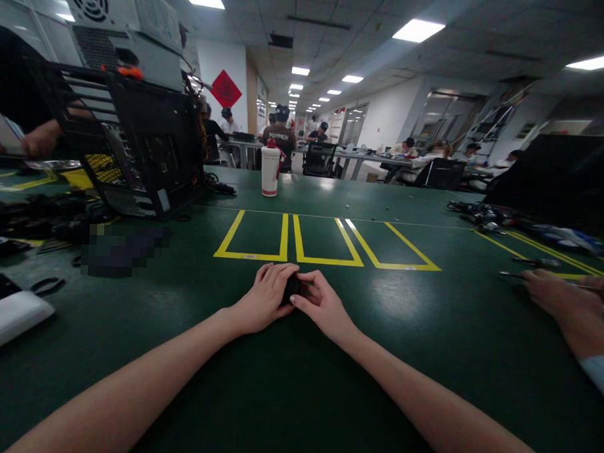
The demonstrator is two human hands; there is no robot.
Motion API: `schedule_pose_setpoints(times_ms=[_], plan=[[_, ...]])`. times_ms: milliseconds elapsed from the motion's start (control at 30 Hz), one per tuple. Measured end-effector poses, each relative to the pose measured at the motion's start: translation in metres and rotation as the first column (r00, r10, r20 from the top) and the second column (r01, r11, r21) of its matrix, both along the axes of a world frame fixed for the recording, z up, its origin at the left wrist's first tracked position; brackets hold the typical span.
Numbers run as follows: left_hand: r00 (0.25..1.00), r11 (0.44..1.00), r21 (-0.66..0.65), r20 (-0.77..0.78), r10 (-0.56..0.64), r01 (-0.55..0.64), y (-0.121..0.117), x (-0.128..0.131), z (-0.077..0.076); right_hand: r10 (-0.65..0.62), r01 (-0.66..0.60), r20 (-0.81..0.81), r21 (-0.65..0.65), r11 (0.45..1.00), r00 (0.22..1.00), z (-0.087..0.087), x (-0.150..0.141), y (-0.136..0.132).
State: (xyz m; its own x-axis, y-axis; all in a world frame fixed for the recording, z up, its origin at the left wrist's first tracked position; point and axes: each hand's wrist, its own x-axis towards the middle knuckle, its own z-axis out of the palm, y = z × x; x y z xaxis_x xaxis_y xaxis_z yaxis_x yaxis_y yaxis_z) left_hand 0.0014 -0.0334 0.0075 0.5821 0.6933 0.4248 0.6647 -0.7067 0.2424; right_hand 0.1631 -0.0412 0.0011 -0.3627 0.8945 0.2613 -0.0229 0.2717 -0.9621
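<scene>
Both of my hands meet around a small black object (292, 289) low over the green table (186, 355). Fingers cover most of it, so its kind does not show. My left hand (265, 295) wraps it from the left, fingers bent over its top. From the other side my right hand (323, 302) grips it, thumb and curled fingers pressed to its near edge. Just beyond my hands, yellow tape (325, 261) marks three open-ended boxes on the table top.
A black computer case (135, 139) with a power supply (125, 38) on top stands at left. A white tumbler (270, 172) stands beyond the tape. Dark cables (483, 214) lie at right, near a co-worker's hand (554, 294). A white object (15, 317) lies at near left.
</scene>
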Motion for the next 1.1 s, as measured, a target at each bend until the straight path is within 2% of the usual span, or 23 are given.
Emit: schedule_pose_setpoints(times_ms=[167,267,500,700,867,1000,1100], plan=[[1.0,1.0,0.005,-0.007,-0.001,0.001,0.0002,-0.0002,-0.0001,-0.07,0.068,0.029,0.06,0.996,0.997,-0.0004,-0.0012,0.0016],[1.0,1.0,0.002,-0.008,-0.002,0.002,0.0004,-0.0006,-0.0002,-0.094,0.092,0.069,0.038,0.995,0.993,-0.0002,0.0,0.0029],[1.0,1.0,-0.006,-0.011,-0.001,0.001,0.0008,-0.0008,-0.0007,-0.034,0.033,0.054,0.026,0.999,0.998,0.0026,0.0005,-0.0011],[1.0,1.0,-0.005,0.004,-0.006,0.006,-0.0001,-0.0013,0.0006,-0.1,0.097,0.057,0.066,0.993,0.993,0.001,-0.0007,0.0013],[1.0,1.0,-0.013,-0.013,-0.003,0.003,-0.0004,-0.0011,0.0016,-0.092,0.093,0.108,0.0,0.996,0.99,-0.0005,0.0014,0.0035],[1.0,1.0,0.005,-0.007,0.007,-0.007,0.0006,0.0,-0.0006,-0.029,0.029,0.05,0.0,1.0,0.998,-0.0003,0.0011,0.0022],[1.0,1.0,0.014,0.002,0.004,-0.004,0.0011,0.0004,-0.0021,-0.037,0.036,0.011,0.02,0.999,0.999,0.0,-0.0002,0.0015]])
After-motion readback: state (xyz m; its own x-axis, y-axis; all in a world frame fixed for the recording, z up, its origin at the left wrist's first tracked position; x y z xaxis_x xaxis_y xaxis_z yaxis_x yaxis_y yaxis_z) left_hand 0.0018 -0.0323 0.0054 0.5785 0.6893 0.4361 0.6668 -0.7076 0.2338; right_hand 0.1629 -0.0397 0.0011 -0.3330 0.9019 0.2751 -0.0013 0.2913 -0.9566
